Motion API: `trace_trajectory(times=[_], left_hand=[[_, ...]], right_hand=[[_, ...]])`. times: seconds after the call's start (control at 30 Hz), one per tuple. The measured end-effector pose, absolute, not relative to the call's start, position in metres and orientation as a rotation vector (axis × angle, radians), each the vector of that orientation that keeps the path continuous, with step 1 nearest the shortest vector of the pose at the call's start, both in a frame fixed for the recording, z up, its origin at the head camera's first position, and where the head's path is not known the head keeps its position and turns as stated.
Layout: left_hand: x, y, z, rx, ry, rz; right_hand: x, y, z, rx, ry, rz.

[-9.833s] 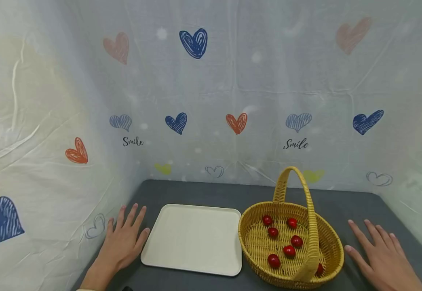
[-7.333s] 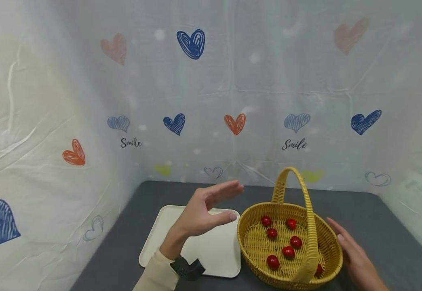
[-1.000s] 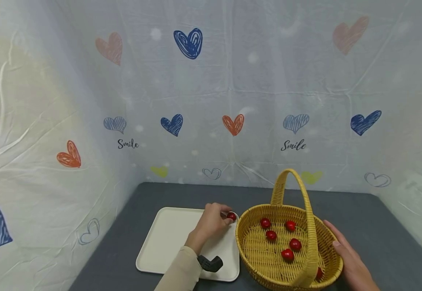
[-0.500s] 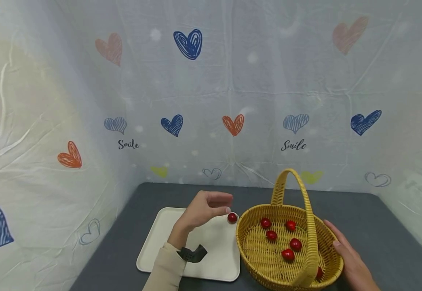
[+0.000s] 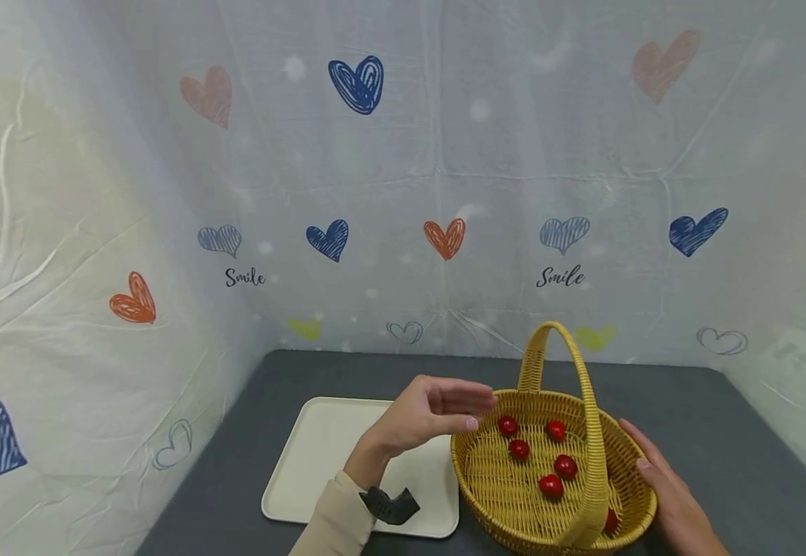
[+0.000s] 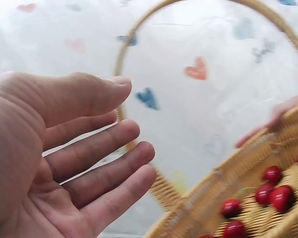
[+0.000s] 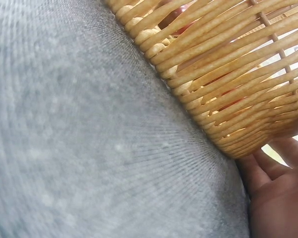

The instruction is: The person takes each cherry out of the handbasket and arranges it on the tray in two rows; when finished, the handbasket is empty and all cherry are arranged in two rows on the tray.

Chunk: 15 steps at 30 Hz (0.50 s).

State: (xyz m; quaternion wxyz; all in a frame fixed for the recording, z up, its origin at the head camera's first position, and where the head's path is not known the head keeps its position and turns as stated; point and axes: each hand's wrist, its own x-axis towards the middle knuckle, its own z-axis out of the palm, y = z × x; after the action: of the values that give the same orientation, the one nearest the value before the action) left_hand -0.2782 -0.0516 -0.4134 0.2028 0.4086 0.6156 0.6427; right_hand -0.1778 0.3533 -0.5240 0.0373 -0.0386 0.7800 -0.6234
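My left hand [image 5: 410,417] is over the tray's right side and the basket's left rim, its fingers extended and thumb apart, with nothing in it. In the left wrist view the gap between thumb and fingers faces the basket. Several red cherries [image 5: 551,486] lie spread on the floor of the yellow wicker basket [image 5: 489,494]. My right hand [image 5: 677,498] rests against the basket's right side, fingers along the outer wall and thumb at the rim. The white tray [image 5: 333,455] is left of the basket; its far right corner is hidden behind my left hand.
The basket's tall arched handle [image 5: 594,432] rises over its right half. A dark grey table [image 5: 375,363] carries tray and basket. A white cloth with printed hearts [image 5: 486,154] hangs behind and along the sides.
My left hand let go of a cherry at the tray's far right corner, drew back up, then moved right to the basket's rim. My right hand stayed at the basket's side.
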Motion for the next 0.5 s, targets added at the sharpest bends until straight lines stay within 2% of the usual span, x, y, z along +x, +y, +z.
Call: trace_trajectory(times=[0.5], left_hand=[[-0.242, 0.013, -0.434, 1.143, 1.795, 1.579]], right_hand=[[-0.177, 0.354, -0.523, -0.100, 2.419, -1.887]])
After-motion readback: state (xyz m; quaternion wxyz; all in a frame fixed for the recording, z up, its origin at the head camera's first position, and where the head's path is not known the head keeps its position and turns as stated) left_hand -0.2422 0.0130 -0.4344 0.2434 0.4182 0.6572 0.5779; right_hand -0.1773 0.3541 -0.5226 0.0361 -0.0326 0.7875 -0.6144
